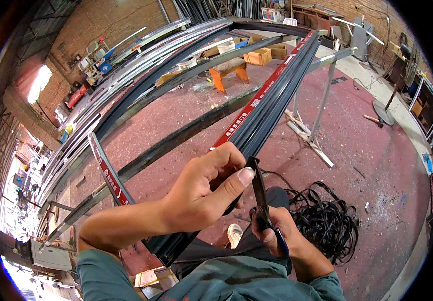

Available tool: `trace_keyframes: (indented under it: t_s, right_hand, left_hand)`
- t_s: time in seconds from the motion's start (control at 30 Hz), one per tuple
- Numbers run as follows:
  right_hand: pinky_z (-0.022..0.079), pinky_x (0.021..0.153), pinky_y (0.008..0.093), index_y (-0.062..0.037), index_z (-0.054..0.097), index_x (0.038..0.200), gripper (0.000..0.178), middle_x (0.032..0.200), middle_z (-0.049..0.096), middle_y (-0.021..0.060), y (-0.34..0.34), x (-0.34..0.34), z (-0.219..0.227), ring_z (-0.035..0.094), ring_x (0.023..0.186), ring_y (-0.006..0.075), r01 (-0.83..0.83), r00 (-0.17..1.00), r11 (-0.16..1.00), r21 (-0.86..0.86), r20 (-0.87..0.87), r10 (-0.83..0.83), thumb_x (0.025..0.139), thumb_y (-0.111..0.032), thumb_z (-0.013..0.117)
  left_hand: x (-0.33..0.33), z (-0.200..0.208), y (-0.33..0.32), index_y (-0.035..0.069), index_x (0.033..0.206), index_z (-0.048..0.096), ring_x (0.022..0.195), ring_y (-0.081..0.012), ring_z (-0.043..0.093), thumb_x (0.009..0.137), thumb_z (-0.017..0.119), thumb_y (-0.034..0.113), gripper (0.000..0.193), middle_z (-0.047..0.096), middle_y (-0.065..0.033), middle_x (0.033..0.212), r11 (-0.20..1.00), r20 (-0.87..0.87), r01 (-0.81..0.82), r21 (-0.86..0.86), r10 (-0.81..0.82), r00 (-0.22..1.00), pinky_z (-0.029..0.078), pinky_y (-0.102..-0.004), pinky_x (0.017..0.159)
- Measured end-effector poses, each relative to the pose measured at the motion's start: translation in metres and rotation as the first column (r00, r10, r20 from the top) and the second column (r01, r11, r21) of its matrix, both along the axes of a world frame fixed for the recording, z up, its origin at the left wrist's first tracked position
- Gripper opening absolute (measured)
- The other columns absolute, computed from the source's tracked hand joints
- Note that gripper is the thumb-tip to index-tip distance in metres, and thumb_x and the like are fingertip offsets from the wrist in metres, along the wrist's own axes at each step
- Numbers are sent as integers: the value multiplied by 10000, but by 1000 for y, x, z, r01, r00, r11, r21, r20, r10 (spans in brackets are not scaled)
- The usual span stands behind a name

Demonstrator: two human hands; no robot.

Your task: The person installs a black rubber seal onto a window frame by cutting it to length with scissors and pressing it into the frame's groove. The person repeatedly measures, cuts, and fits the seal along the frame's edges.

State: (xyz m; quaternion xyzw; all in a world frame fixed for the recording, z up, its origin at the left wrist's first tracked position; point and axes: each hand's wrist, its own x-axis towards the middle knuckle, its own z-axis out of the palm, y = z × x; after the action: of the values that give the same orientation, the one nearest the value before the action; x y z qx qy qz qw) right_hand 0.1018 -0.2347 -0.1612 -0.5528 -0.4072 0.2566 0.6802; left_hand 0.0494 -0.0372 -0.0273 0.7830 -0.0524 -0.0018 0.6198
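The right hand (277, 228) grips scissors (260, 194); the left hand (196, 193), fingers curled beside the blades, seems to pinch the black strip (324, 223) mostly piled on the floor right of the frame (269, 113). The frame's far corner looks joined; cutting appears unfinished, with plenty of strip left. Through the frame, toward its far end, show a bucket (226, 47) and a box (258, 56), contents unclear.

Far off, an orange stool (229, 67) stands near a wooden box (258, 57) and a white bucket (226, 47); at right, a hammer (373, 119) lies on the red floor (389, 160) beside a round grey disc (384, 113).
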Motion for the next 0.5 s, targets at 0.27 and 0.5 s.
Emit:
trace_keyframes:
  t_s: [0.27,0.5]
  right_hand:
    - [313,496,290,-57,528,746,542,610,479,0,3,-8,6,427,546,118,56,998,997,61,-5,-56,950,-554,604]
    - [471,556,296,0,615,883,418,662,625,63,-3,-3,10,611,585,157,9,1000,997,73,22,-10,951,-409,665]
  left_hand:
    - [-1,1,2,63,988,496,696,-49,514,1044,567,132,113,511,24,783,999,-43,37,-30,-38,998,429,-242,615]
    - [-1,2,1,53,995,518,697,-55,525,1040,573,130,105,526,20,783,998,-39,39,-49,-41,998,431,-244,621]
